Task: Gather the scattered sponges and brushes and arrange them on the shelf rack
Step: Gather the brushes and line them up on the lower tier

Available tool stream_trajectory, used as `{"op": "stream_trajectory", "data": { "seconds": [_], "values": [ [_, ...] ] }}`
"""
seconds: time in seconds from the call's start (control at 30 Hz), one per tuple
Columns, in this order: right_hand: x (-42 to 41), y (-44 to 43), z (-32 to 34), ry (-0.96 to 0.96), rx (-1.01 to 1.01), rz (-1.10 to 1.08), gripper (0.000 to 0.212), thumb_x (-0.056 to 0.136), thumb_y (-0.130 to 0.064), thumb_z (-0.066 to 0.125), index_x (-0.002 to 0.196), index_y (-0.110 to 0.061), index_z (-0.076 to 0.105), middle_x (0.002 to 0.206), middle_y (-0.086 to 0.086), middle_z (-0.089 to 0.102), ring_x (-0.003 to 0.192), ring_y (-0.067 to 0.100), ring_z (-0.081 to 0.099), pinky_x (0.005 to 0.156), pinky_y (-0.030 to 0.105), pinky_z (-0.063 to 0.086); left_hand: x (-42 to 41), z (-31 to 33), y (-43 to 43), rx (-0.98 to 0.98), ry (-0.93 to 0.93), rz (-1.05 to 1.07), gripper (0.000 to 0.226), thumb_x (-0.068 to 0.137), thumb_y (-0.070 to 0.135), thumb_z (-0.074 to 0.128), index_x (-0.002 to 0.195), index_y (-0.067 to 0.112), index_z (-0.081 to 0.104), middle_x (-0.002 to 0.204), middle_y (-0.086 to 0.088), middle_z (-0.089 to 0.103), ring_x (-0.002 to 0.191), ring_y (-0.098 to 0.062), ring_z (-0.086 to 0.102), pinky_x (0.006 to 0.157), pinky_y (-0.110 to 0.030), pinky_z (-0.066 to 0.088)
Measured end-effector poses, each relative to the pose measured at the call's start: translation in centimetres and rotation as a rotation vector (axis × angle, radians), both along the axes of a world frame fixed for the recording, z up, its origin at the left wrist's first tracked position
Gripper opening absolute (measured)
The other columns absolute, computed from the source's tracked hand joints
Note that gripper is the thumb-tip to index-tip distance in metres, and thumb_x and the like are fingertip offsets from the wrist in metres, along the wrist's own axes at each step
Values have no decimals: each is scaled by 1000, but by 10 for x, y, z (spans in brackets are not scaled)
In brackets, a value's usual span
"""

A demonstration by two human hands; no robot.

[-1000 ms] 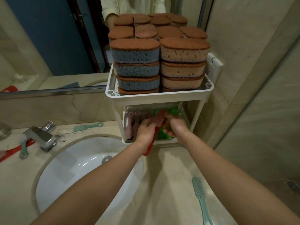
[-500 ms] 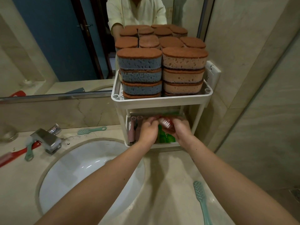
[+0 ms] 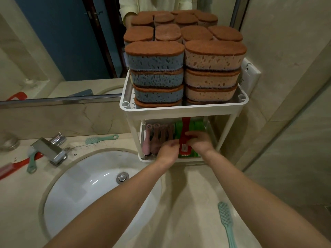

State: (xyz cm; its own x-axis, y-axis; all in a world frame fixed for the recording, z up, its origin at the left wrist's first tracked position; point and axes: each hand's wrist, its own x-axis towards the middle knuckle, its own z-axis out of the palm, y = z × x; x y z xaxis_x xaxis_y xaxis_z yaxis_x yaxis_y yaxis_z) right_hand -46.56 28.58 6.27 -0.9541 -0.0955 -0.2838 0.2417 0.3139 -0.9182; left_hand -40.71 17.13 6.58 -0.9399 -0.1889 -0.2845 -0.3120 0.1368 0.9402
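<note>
Single wide-angle head view, facing forward and down across the counter (image 3: 188, 203); shelf rack (image 3: 182, 109) close, centre frame, at counter's back edge before the mirror (image 3: 53, 51).

- Sponge stacks (image 3: 184, 68) fill the shelf rack (image 3: 182, 111) top tier.
- Lower tier opening is low, crowded by pink brushes (image 3: 152, 140), green brushes (image 3: 195, 126), both hands (image 3: 168, 151).
- Tabletop (image 3: 188, 203) before the rack is open.

Sponges (image 3: 184, 68) atop rack (image 3: 182, 110) — sink (image 3: 86, 185) left
</note>
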Motion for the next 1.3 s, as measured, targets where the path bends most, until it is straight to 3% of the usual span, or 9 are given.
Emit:
{"op": "stream_trajectory", "data": {
  "seconds": [0.17,0.3,0.4,0.57,0.7,0.8,1.03,1.2,1.3],
  "values": [
    [-19,-8,-14,-51,164,74,26,92,-5,58,113,-19,67,128,5,61,113,21,58,84,24,47,-6,-10,-9,1,-83,13,25,99,13,45,96,31,63,76,7,62,62,-1,54,46,-8,39],
    [-27,-9,-23,-50,264,128,29,89,-3,56,109,-21,68,124,3,63,105,17,56,83,24,44,-9,-13,-11,9,-166,29,28,98,6,43,119,13,60,88,-4,58,59,-9,50,35,-9,34],
    [-27,-10,-28,-43,292,125,28,88,-3,57,105,-22,68,122,4,65,108,19,58,83,25,44,-10,-13,-13,3,-174,44,29,98,4,43,122,7,59,83,-3,55,55,-11,49,34,-11,34],
    [-25,-13,-27,-22,348,71,21,92,-10,54,103,-20,69,121,5,66,110,22,60,81,26,45,-9,-8,-15,10,-154,23,24,98,8,43,112,16,61,71,5,57,54,-8,52,38,-11,36],
    [-18,-13,-23,-10,347,73,23,93,-14,53,109,-14,70,118,9,67,107,26,62,90,35,51,-2,-7,-17,-38,-153,12,28,99,19,45,123,23,58,83,5,62,58,-8,58,44,-17,40],
    [-10,-10,-20,-2,318,75,24,93,-16,54,112,-14,69,116,8,67,104,25,62,88,35,51,4,-3,-15,-46,-121,29,29,99,20,44,123,23,60,90,5,63,61,-10,61,50,-20,43],
    [38,-17,-8,201,31,-121,21,87,-6,57,93,-25,63,99,0,67,81,8,59,65,16,42,34,2,-23,37,-37,159,27,98,10,46,120,12,60,110,-2,63,66,-9,60,46,-11,42],
    [75,-38,-1,214,-39,-19,21,85,-6,58,96,-23,65,97,-1,67,89,15,63,79,29,51,67,0,-39,118,23,260,20,93,3,50,103,15,62,100,-3,64,65,-13,58,48,-13,42],
    [93,-58,1,234,-65,53,20,86,-6,60,94,-23,66,91,-3,68,82,12,64,74,25,50,87,-4,-57,117,49,350,22,93,1,46,101,12,63,96,-5,67,66,-11,60,49,-9,43]
  ]
}}
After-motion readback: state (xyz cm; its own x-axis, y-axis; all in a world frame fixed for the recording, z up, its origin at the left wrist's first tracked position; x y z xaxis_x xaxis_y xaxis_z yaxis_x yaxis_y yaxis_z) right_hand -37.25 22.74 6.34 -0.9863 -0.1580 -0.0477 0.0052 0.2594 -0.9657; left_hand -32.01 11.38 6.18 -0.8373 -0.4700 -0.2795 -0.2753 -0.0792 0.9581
